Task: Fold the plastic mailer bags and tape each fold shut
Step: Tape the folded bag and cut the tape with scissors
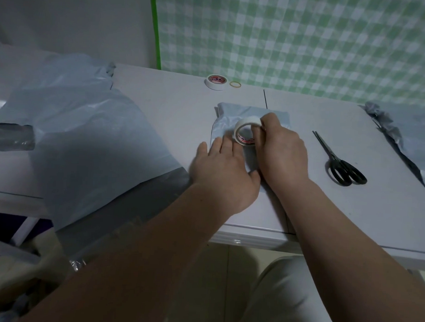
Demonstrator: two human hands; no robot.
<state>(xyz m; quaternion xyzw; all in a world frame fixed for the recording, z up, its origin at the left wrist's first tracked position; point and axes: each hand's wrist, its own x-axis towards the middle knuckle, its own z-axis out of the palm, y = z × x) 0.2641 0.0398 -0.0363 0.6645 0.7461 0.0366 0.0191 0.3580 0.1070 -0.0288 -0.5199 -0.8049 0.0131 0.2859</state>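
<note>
Left hand presses flat on the folded mailer mid-table, fingers straight and close together. Right hand grips the tape roll, fingers curled over its top (roll upright on the mailer). Scissors lie right of it, spare roll and band at the far edge, loose mailers over the left edge.

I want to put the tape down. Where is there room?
Bare white tabletop lies between the folded grey plastic mailer bag and the black scissors, and between the spare white tape roll and the loose grey bag pile. The middle is crowded: left hand presses the bag, right hand holds the other tape roll.
</note>
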